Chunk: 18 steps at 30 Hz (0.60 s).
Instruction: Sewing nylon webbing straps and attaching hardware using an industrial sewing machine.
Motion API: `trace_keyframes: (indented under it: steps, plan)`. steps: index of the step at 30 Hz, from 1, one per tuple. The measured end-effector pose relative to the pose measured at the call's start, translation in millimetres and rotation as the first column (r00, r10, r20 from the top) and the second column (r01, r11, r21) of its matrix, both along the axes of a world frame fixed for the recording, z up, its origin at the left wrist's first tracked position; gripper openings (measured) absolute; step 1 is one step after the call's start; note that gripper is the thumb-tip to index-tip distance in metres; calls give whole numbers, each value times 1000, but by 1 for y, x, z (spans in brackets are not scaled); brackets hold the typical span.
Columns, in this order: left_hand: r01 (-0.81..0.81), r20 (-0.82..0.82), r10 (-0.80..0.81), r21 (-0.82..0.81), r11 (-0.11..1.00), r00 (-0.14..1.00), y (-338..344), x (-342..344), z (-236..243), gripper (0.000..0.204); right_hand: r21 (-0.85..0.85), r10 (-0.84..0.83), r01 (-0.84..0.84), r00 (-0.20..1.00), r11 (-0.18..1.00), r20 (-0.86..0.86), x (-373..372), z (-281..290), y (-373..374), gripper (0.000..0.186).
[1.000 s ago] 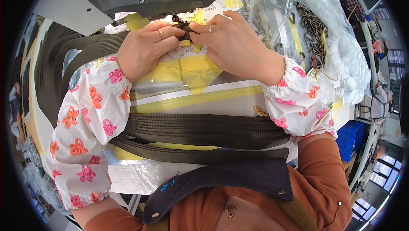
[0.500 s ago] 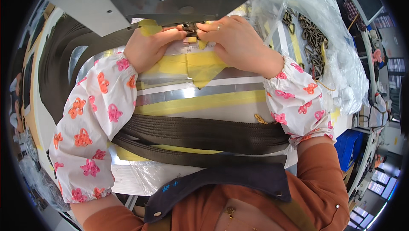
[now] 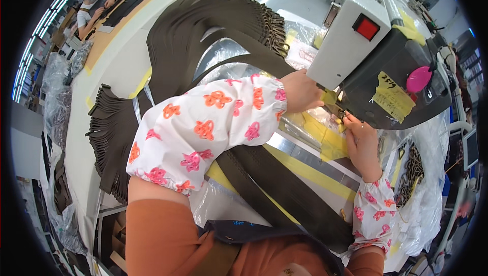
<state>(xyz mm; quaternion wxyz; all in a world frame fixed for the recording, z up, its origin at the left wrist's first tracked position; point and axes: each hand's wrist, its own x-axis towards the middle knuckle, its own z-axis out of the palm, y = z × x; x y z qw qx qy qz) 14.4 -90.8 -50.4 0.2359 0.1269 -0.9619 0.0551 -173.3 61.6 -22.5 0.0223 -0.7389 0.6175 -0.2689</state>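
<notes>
My left hand [image 3: 303, 92] is closed at the end of a dark brown webbing strap [image 3: 254, 61], its fingers partly hidden by the white housing [image 3: 351, 39] of a machine. The strap runs back from this hand to a large bundle of like straps [image 3: 188, 37]. Beneath the dark machine head [image 3: 401, 77], my right hand [image 3: 362, 141] pinches with thumb and forefinger at a small dark metal piece [image 3: 342, 115]. What exactly its fingertips hold is too small to make out. Yellow tape [image 3: 333, 143] covers the work surface just below both hands.
Metal fittings [image 3: 274, 26] edge the strap bundle. More straps [image 3: 284, 189] lie across the table before me, and cut ends [image 3: 109, 143] hang at the left. Metal hooks [image 3: 410, 174] sit on clear plastic at right. Another person [image 3: 94, 6] works at the far left table.
The view has swung left, bringing the strap bundle and the other person into sight. Both hands stay close together at the machine head, the right fingers now slightly farther from the left.
</notes>
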Motion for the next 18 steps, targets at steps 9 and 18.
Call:
trace_keyframes:
  steps: [9, 18]
  plan:
    - [-332, 167, 295, 275, 902, 941, -16, 74, 55, 19, -74, 18, -22, 999, 997, -46, -8, -5, 6, 20]
    - [-81, 82, 44, 529, 845, 996, -39, 85, 41, 16, -61, 59, -83, 944, 995, -325, -11, -11, 14, 19]
